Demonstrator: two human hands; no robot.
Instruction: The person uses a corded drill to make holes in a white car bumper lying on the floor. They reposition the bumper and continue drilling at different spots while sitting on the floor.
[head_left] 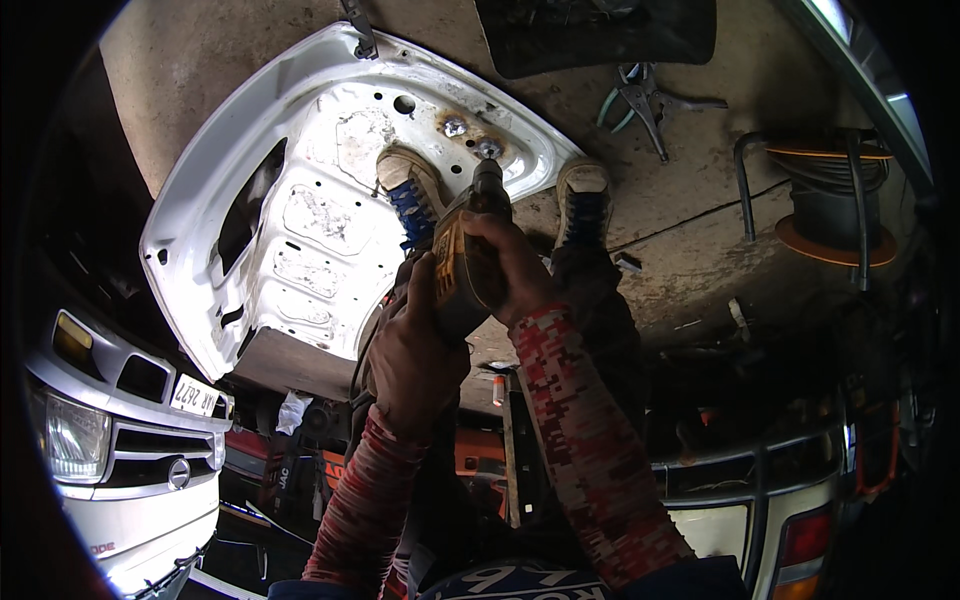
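Sleeves [595,450] up close, drill [450,262] held two-handed over white panel [350,270].
Tip [488,170] is pointed at the bare spot [487,148] near the panel's edge; contact can't be told. Judged best: drill held square, pressure light, panel pinned by the left shoe [408,185] resting on it. Forearms [372,490] are angled inward and forward; drill's front is gripped by right hand [515,262], its rear by left hand [415,350], fingers of both wrapped round the body, undersides hidden.

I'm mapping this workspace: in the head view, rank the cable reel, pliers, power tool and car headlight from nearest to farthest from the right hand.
1. Power tool: in the right hand.
2. Pliers: on the floor, ahead and right.
3. Cable reel: farther right.
4. Car headlight: far left.
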